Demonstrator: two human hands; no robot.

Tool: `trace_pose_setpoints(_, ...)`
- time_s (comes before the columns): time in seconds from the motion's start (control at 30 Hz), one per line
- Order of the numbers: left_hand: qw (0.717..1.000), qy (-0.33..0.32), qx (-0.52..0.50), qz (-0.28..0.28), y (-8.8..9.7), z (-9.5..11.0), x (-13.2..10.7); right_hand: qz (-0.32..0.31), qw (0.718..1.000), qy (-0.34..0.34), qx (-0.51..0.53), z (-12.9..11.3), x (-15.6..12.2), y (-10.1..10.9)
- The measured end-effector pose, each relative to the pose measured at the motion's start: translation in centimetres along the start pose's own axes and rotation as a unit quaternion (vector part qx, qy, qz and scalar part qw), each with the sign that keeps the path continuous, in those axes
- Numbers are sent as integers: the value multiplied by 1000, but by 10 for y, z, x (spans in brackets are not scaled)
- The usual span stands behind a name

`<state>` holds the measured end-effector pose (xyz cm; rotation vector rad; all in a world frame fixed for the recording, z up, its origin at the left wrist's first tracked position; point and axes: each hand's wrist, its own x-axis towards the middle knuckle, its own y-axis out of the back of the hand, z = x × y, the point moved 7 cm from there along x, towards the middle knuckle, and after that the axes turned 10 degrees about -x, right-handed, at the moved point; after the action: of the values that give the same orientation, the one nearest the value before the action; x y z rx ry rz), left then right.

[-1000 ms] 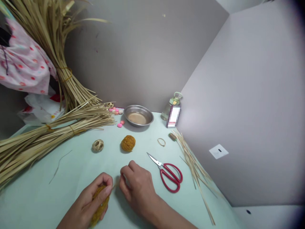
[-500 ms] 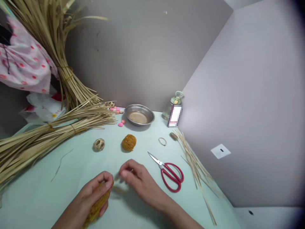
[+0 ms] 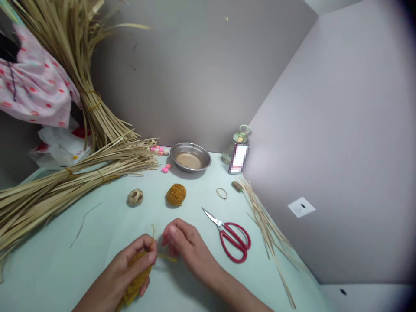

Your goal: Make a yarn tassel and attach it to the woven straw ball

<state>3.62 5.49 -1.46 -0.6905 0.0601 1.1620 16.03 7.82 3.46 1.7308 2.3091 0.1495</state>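
Observation:
My left hand [image 3: 133, 266] is closed around a mustard-yellow bundle of yarn [image 3: 134, 284] near the table's front edge. A loose yarn strand [image 3: 164, 258] sticks out from it toward my right hand [image 3: 183, 247], whose fingers are curled in a pinch right beside the left thumb, apparently on that strand. A small yellow yarn ball [image 3: 176, 194] and a little woven straw ball [image 3: 135, 197] lie farther back on the pale green table [image 3: 97, 234]. Red-handled scissors [image 3: 232, 238] lie just right of my right hand.
Big bundles of dry straw strips [image 3: 65, 182] fill the left side and lean on the wall. A metal bowl [image 3: 190, 157], pink beads [image 3: 164, 170], a small bottle [image 3: 237, 145], a rubber band [image 3: 221, 193] and loose thin strips [image 3: 266, 225] lie at the back and right.
My right hand has lifted slightly and shifted back, its fingers pinching near the left thumb. A yarn strand now shows between the hands. The left hand keeps the bundle.

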Motion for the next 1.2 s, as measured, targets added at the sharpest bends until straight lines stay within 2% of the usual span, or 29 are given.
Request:
trace_pose_setpoints(0.07, 1000, -11, 0, 12, 2, 4, 0, -44, 998, 3, -42, 1, -3, -8)
trace_pose_setpoints(0.17, 1000, -10, 9, 17, 2, 3, -1, -96, 994, -14, -44, 9, -7, -21)
trace_pose_setpoints(0.47, 999, -18, 29, 38, 6, 3, -3, -17, 999, -27, 18, 11, -6, -18)
trace_pose_setpoints(0.67, 998, -35, 9, 52, 8, 7, -2, -6, 997, -44, 66, 11, -5, -18)
trace_pose_setpoints(0.93, 998, -52, 18, 14, 7, 6, 3, 9, 999, -40, 27, 1, -8, -16)
trace_pose_setpoints(1.07, 999, -38, -10, -2, 6, 4, 0, 4, 999, -53, 6, 3, -10, -19)
trace_pose_setpoints(1.2, 998, -2, -58, 6, 3, 4, -4, 2, 999, -45, 12, 7, -10, -23)
